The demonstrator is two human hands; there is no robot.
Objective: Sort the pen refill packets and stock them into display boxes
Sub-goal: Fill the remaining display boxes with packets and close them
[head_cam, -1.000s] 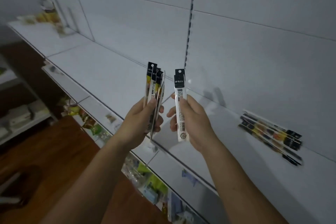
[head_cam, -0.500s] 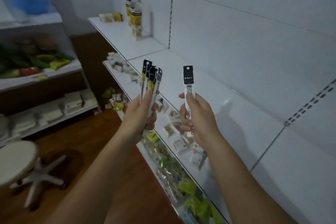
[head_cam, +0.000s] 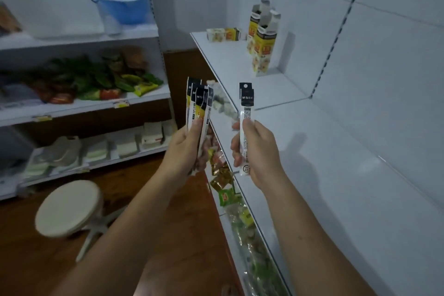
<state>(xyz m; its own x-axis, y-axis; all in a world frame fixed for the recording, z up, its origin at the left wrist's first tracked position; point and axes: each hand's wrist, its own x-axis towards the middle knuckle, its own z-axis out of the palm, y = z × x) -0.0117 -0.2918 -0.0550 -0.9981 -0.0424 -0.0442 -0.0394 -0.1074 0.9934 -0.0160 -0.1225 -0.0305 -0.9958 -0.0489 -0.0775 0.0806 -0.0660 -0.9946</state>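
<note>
My left hand (head_cam: 186,151) grips a fanned bundle of several pen refill packets (head_cam: 200,101), black-topped with yellow and white bodies, held upright. My right hand (head_cam: 257,151) holds a single white refill packet (head_cam: 245,106) with a black top, also upright. Both are raised in front of the white shelf (head_cam: 283,94). At the far end of that shelf stand two tall yellow-and-white display boxes (head_cam: 263,38) with open tops, and smaller boxes (head_cam: 223,34) lie beside them.
A lower shelf (head_cam: 230,187) below my hands holds mixed snack packets. To the left stands another shelving unit (head_cam: 79,108) with a blue basin (head_cam: 125,6), green and red packets and white folded goods. A round white stool (head_cam: 68,208) stands on the wooden floor.
The view has swung left along the shelf. The loose refill packets on the shelf have left the frame and the display boxes, stool and side shelving have come in. Both hands keep their packets.
</note>
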